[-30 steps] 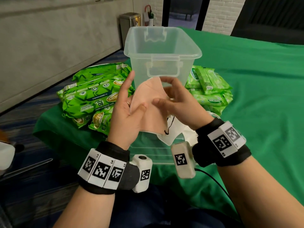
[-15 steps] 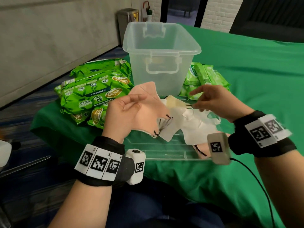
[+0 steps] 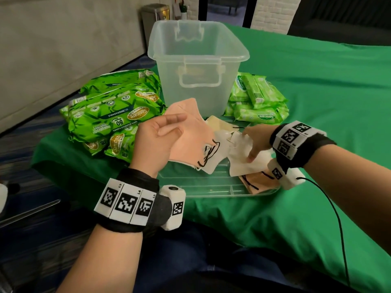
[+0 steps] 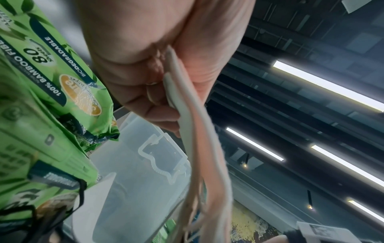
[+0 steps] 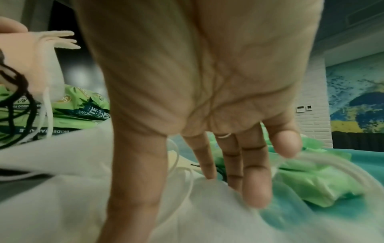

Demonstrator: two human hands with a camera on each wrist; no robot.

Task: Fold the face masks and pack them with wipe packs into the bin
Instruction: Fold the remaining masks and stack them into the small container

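A green-covered table carries the clear bin, green wipe packs either side, and a clear lid.

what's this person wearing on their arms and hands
Each wrist carries a black band with white blocks printed with black square codes, plus a small white camera pod bearing its own code. Left hand, right hand. A thin black cable trails from the right pod. A thin ring sits on a right finger. Forearms are bare, no sleeves.
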